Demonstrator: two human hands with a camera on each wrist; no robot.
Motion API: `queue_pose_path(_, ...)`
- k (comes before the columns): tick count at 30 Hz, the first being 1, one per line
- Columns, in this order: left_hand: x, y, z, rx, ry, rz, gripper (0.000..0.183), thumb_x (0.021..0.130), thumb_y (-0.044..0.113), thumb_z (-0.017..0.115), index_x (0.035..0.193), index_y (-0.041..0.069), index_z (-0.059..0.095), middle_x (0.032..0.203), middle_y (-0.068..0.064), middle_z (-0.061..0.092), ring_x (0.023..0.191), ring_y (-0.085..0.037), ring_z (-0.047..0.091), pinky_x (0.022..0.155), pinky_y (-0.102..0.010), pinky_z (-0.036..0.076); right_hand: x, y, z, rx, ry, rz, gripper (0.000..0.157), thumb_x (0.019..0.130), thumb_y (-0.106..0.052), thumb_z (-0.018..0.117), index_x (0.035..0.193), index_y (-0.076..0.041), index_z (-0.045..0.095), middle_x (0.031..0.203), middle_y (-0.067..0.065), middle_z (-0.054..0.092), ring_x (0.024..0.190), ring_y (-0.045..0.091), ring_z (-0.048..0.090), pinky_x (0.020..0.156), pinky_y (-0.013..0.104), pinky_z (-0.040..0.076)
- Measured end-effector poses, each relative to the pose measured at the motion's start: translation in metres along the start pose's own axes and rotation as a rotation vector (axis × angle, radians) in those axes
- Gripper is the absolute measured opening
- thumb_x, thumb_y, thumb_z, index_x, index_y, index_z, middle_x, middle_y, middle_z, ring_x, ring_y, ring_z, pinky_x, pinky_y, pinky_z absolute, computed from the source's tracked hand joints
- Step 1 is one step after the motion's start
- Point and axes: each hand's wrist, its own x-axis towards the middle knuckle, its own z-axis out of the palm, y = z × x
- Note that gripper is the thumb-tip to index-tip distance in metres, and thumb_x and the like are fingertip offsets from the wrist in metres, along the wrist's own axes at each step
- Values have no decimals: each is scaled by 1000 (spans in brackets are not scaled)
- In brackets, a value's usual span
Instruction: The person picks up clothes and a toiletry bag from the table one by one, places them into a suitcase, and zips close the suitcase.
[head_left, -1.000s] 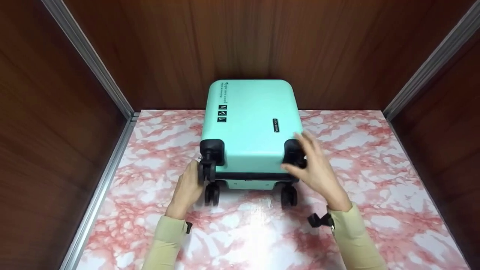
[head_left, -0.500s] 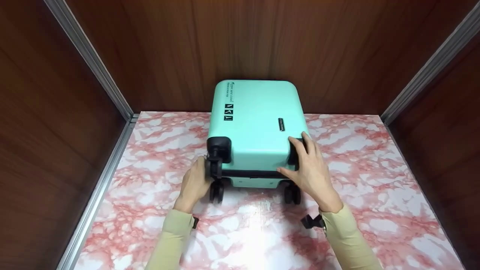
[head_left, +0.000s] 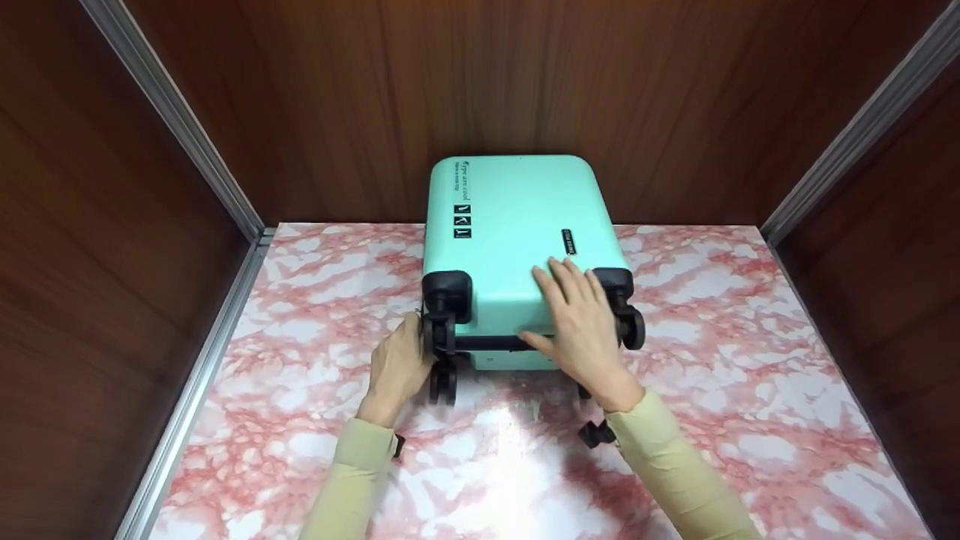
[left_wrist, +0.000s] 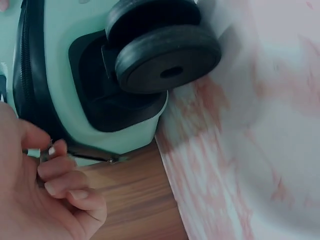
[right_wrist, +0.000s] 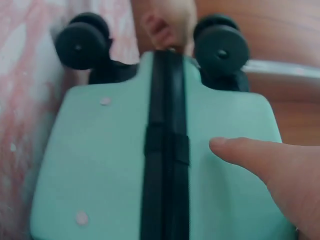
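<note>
A mint-green suitcase point(head_left: 517, 217) lies flat, its wheeled end facing me. My left hand point(head_left: 397, 364) is at its left front corner, beside the black wheels point(head_left: 442, 334). In the left wrist view its thumb and curled fingers pinch a small metal zipper pull point(left_wrist: 46, 154) at the end of the black zipper point(left_wrist: 25, 65). My right hand point(head_left: 585, 326) rests on the near edge of the case, fingers extended across the top. Its thumb point(right_wrist: 235, 150) points along the wheeled end, close to the zipper band point(right_wrist: 167, 150). Its fingertips are out of the right wrist view.
The suitcase sits on a red-and-white marbled surface point(head_left: 315, 285), close to the brown wood-grain back panel point(head_left: 487, 75). Side panels with metal rails point(head_left: 187, 127) stand left and right. A black strap piece point(head_left: 596, 433) hangs at the right wrist.
The suitcase has shifted slightly right, with my left hand following it. My right hand has moved left off the right corner wheel onto the case's near edge.
</note>
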Motion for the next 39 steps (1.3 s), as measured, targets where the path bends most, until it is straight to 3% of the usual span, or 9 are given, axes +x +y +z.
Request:
queue_pose_path(9,-4,-4,-9,23,28,119,12,106,14,52,100,3,52,73,-12,55,62,-43,63,52,-56,48,-3,-7,20,-11,111,-35,93,72,-48,92,148,-12,52,150,14,49,140,33,41,116,48,26)
queue_pose_path(15,-9,-5,-11,35,36,159,14,104,9,53,91,4,53,62,-9,52,53,-38,59,46,-53,46,-3,-4,24,-7,164,-37,92,72,-49,92,149,-16,53,150,11,51,139,31,43,111,49,31)
queue_pose_path(20,-17,0,-12,18,7,164,4,92,7,61,92,7,57,66,-12,60,58,-38,63,48,-54,48,-2,-4,26,11,170,-19,91,71,-47,93,148,-17,54,150,9,51,139,30,44,110,49,31)
queue_pose_path(26,-22,8,-9,20,14,224,18,100,19,63,103,2,59,64,-13,60,55,-36,64,46,-51,49,-2,-4,26,30,181,-10,91,69,-45,94,147,-17,56,149,9,52,138,30,44,110,49,31)
queue_pose_path(30,-26,13,-6,19,22,215,22,101,19,62,86,4,59,61,-11,57,54,-36,63,47,-51,49,-2,-5,26,45,184,-7,91,68,-44,95,146,-17,57,148,9,52,138,30,44,110,50,31)
queue_pose_path(34,-31,18,1,-47,15,168,34,101,21,62,70,9,57,61,-10,58,55,-36,63,48,-51,49,-2,-5,27,61,183,-6,91,67,-44,96,145,-17,57,148,8,53,138,30,44,110,50,30)
queue_pose_path(39,-36,24,9,-67,48,138,29,100,23,64,75,8,61,64,-16,62,57,-37,64,49,-51,49,-2,-5,27,73,181,-3,90,68,-43,96,145,-16,57,149,9,52,138,30,44,110,50,30)
